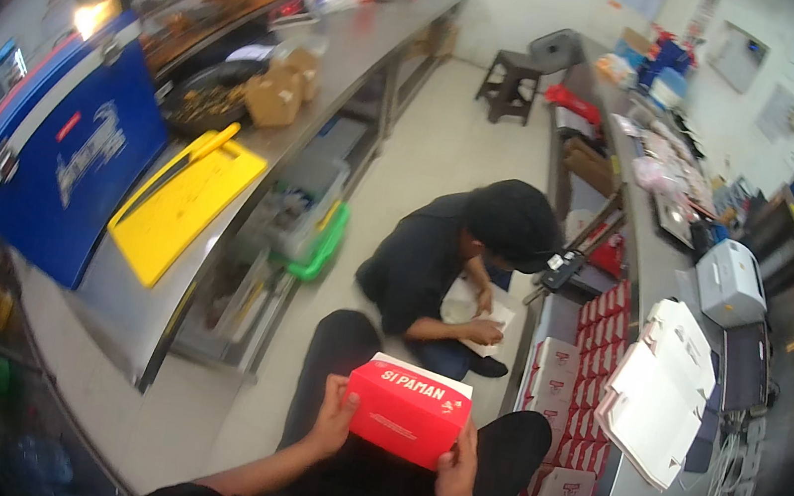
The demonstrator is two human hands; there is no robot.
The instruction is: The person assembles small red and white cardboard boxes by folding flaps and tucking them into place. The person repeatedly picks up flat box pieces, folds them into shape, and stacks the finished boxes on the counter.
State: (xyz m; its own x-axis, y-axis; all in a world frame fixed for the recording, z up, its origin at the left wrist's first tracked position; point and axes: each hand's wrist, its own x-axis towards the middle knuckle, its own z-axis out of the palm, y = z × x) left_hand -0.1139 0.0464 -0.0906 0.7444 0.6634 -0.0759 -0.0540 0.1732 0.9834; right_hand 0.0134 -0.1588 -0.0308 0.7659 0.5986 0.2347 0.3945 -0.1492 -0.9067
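Observation:
A red cardboard food box (405, 416) with white print and a white upper edge is held over my lap. My left hand (333, 415) grips its left end, the thumb on the red face. At its right end my right hand (459, 467) is closed round the side. The box's underside and the fingers behind it are hidden. Just ahead, a person in black clothes and a black cap (514, 225) sits on the floor, both hands over a white sheet or flat carton (474, 318).
Stacked red and white boxes (591, 374) fill the shelf at right, under a counter with open ring binders (664, 394) and a printer (731, 282). On the left steel table lie a yellow cutting board (183, 210) and a knife (177, 169), beside a blue cooler box (58, 153). A stool (511, 84) stands behind.

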